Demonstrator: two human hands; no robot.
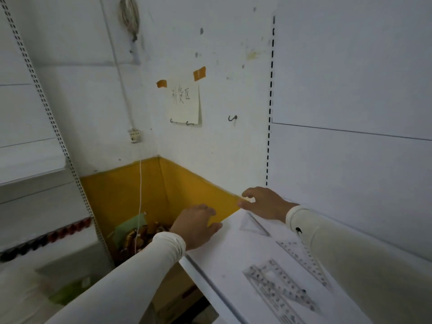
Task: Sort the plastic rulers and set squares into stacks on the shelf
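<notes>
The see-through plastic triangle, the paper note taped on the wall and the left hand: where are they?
Clear plastic set square (253,224): head view, on its hollow middle.
Paper note on the wall (184,106): head view, sheet centre.
Left hand (195,224): head view, back of hand.

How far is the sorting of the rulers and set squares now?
Done: a stack of clear rulers lies near the shelf's front, a long ruler beside it. In hand: both hands, left hand and right hand, are at the shelf's far end, seemingly holding a transparent piece; the blur hides it. Left: the set square lies alone, not yet stacked.
</notes>
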